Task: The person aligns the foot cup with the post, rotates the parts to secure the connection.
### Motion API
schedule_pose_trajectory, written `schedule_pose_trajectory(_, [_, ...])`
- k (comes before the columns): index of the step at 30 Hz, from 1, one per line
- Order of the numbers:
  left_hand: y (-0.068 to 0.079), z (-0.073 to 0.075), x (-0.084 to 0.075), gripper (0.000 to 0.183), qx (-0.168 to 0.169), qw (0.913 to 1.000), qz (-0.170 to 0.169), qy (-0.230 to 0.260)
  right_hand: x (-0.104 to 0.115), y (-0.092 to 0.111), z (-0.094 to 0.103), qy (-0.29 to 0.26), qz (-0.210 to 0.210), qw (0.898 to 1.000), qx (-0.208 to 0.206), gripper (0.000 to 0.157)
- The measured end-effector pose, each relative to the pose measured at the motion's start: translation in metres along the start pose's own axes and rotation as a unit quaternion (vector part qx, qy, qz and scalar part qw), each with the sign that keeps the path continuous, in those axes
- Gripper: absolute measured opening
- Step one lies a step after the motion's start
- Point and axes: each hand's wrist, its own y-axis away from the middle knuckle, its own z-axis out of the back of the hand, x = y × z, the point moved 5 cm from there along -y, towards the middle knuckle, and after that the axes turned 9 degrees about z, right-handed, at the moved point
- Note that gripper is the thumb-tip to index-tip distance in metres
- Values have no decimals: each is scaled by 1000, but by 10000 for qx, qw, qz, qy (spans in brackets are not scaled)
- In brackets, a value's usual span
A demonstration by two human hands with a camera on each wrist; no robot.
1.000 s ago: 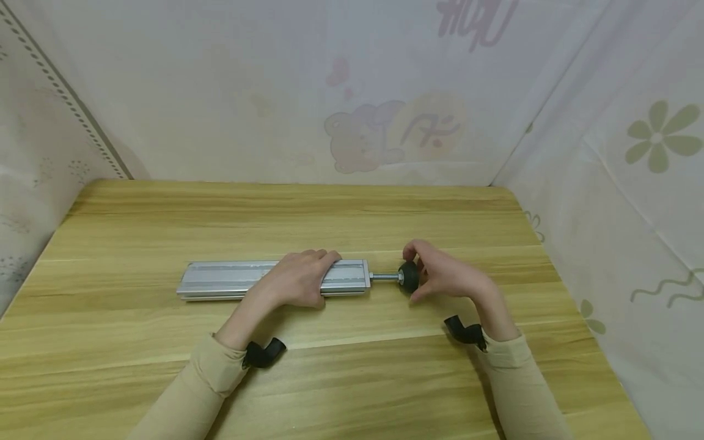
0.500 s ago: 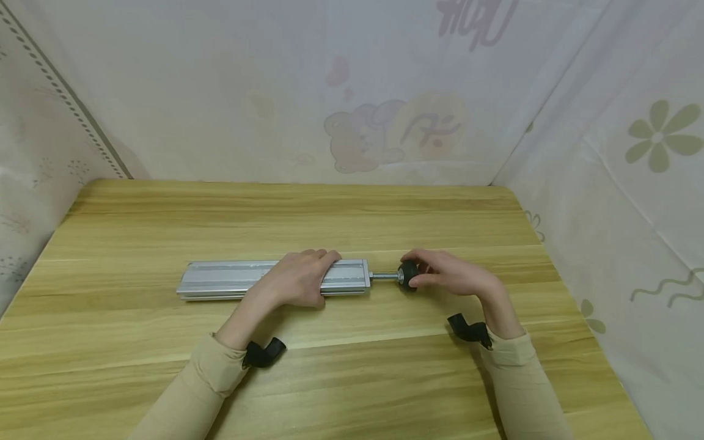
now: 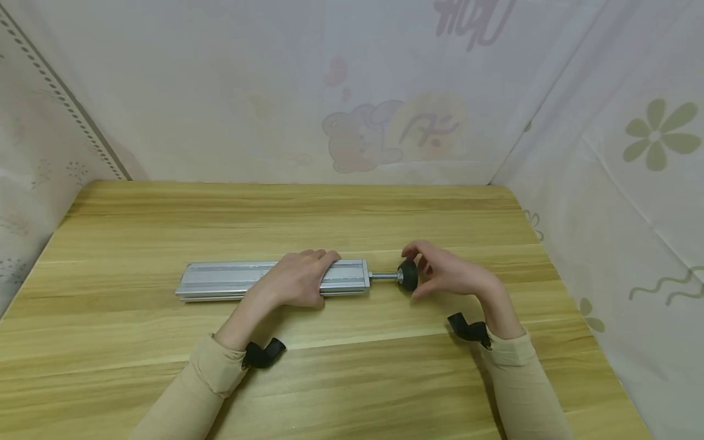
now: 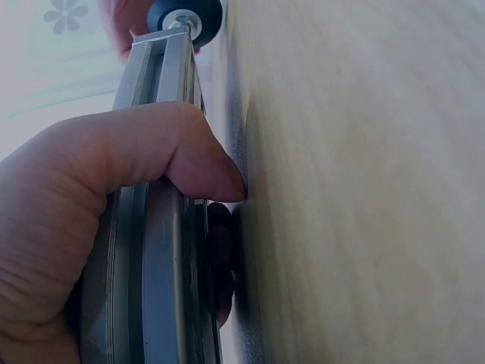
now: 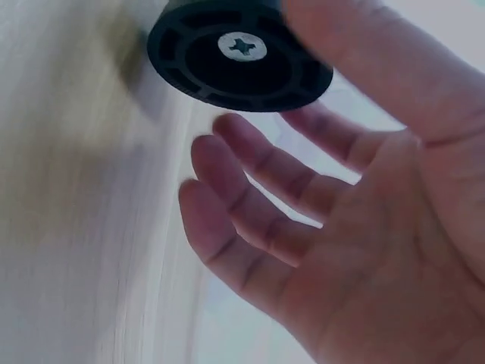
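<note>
A silver aluminium profile (image 3: 220, 278) with slots lies lengthwise on the wooden table. My left hand (image 3: 299, 278) grips it near its right end. In the left wrist view, the left thumb (image 4: 204, 163) presses along its side and the other fingers are mostly hidden behind it. A threaded rod (image 3: 384, 276) sticks out of the end plate and carries a black levelling foot (image 3: 407, 276). My right hand (image 3: 448, 272) holds the foot's rim between thumb and index finger. In the right wrist view, the foot's ribbed underside (image 5: 204, 61) faces the palm, with a screw (image 5: 242, 47) at its centre.
The wood-grain table (image 3: 352, 379) spreads around the profile. Patterned cloth (image 3: 247, 91) hangs behind the far edge and at both sides. Black angled pieces (image 3: 264, 353) sit at both sleeve cuffs, above the tabletop.
My right thumb swung up over the foot half a second ago and is now back low, with the index finger high. The left hand and profile stay practically in place.
</note>
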Motion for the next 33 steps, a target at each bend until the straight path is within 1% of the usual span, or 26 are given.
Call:
schedule_pose_trajectory(3, [0,0,0,82,4,10000,-1,0,1,-2,-1,19,-5,9999,-143,73])
schedule_pose_trajectory(5, [0,0,0,83,5,10000,3,-1,3,-4,-1,126,0,9997,-198,70])
schedule_pose_trajectory(8, [0,0,0,83,18,10000,13,0,3,-4,-1,125,-12,9997,-223,63])
schedule_pose_trajectory(13, [0,0,0,83,60,10000,42,16,1,1,1,157,84,9998,-96,49])
schedule_pose_trajectory(16, [-1,0,0,83,62,10000,40,9,0,3,2,327,140,9993,59,47])
schedule_pose_trajectory(21, [-1,-1,0,83,48,10000,19,-23,-1,4,2,354,147,9989,275,49])
schedule_pose_trajectory(24, [-1,-1,0,82,53,10000,17,-24,-1,4,2,324,125,9989,318,53])
schedule_pose_trajectory(27, [-1,-1,0,82,54,10000,21,-24,0,4,2,170,81,9996,216,62])
schedule_pose_trajectory(30, [-1,-1,0,82,55,10000,32,-30,0,1,1,13,43,10000,23,72])
schedule_pose_trajectory(33, [-1,-1,0,83,60,10000,32,-50,0,-3,0,25,32,9999,-107,76])
